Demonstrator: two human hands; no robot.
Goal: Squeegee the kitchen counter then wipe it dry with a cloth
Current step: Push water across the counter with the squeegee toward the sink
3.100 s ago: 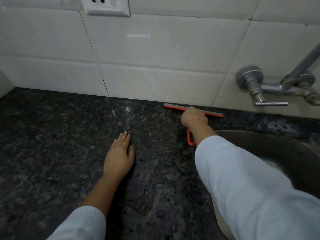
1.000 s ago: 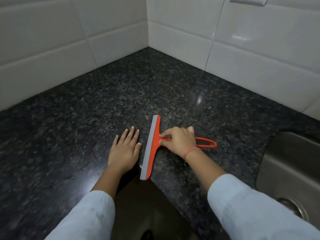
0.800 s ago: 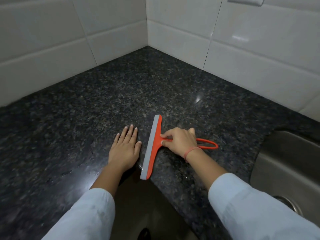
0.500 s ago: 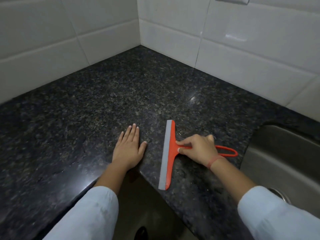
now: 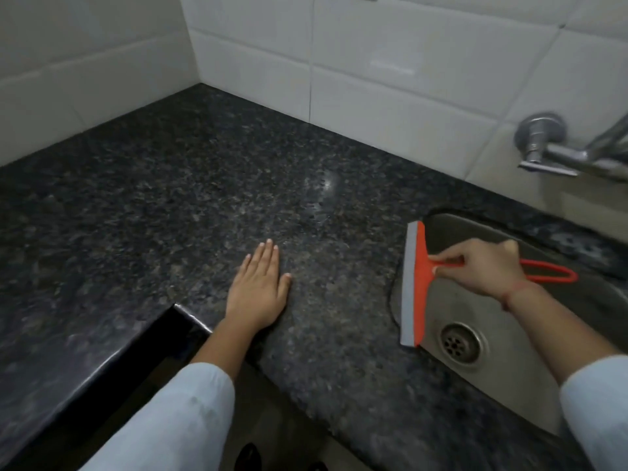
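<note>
Squeegee (image 5: 413,283) pinched at handle neck by right hand (image 5: 486,270), blade over sink (image 5: 530,379) edge, likely to shed water there. Left hand (image 5: 258,294) flat, fingers straight, pressed on granite counter (image 5: 204,198) as brace.

One squeegee (image 5: 416,283), two hands (image 5: 258,294) (image 5: 489,270), one sink (image 5: 509,355), one tap (image 5: 540,137), one counter (image 5: 204,198)

Counter (image 5: 190,205) stretches open to tiled walls (image 5: 390,79); tap (image 5: 543,144) juts out beyond sink (image 5: 530,362).

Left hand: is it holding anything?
No, the left hand lies flat, fingers straight, on the counter, while the right hand grips the squeegee.
</note>
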